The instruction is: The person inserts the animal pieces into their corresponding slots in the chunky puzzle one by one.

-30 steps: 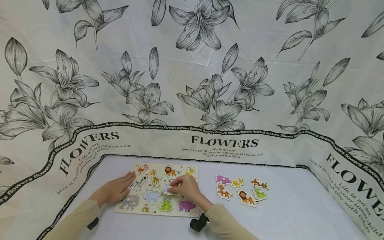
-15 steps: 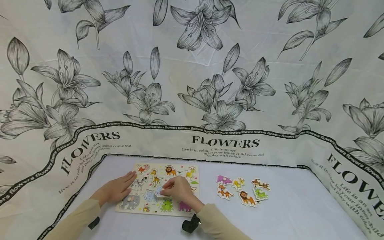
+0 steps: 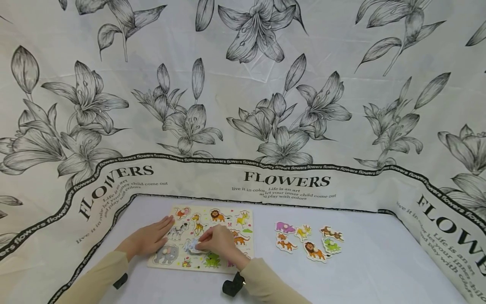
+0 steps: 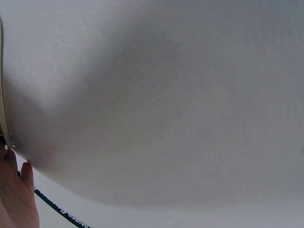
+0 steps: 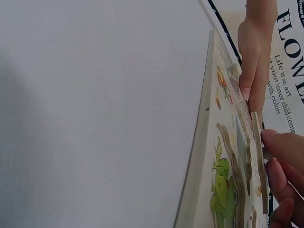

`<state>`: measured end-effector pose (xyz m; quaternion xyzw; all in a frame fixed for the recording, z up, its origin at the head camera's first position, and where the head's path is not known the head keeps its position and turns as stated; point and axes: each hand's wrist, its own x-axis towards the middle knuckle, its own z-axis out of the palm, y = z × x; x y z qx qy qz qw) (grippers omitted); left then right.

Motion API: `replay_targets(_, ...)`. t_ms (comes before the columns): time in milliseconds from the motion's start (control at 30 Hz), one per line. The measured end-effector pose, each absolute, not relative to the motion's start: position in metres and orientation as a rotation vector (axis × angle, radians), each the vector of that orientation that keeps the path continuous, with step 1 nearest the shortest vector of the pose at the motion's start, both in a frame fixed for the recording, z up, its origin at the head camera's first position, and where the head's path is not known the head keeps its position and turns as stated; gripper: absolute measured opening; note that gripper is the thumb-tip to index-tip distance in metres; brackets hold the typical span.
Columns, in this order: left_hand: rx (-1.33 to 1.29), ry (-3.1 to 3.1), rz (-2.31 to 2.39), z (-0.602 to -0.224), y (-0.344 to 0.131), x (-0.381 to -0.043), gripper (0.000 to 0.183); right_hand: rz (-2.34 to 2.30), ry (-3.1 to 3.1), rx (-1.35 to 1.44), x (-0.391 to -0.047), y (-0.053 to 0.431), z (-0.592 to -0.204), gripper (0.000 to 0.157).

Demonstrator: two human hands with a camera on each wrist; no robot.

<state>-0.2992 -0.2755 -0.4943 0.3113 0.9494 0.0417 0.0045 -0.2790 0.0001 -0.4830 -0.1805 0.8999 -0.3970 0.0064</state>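
In the head view, a wooden animal puzzle board (image 3: 159, 265) lies flat on the white tabletop. My left hand (image 3: 149, 238) rests along its left edge, fingers extended. Thumb and fingers of my right hand (image 3: 220, 241) pinch a light-blue animal puzzle piece (image 3: 191, 247) over the lower middle of the board, at the light-blue animal picture. The right wrist view has this piece (image 5: 259, 156) held by its back knob, just above the board surface and nearly level with it. Fingertips of the left hand (image 4: 21, 194) meet the board edge in the left wrist view.
To the right of the board lie several loose pieces: a purple hippo (image 3: 284, 227), a yellow goat-like animal (image 3: 303, 232), a brown animal (image 3: 331, 233), a tiger (image 3: 285, 243), a lion (image 3: 315, 251) and a green frog (image 3: 332, 245). A flower-printed cloth (image 3: 212, 181) surrounds the tabletop.
My right hand has carried the light-blue piece leftward across the board, from right of the light-blue animal picture to over it. The left hand stays on the board's edge.
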Motion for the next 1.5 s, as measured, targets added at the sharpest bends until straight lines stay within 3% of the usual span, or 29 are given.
replay_targets(1500, 0.962, 2.972, 0.128, -0.493, -0.274, -0.299, 0.057, -1.253, 2.649, -0.644, -0.277, -0.013, -0.488, 0.014)
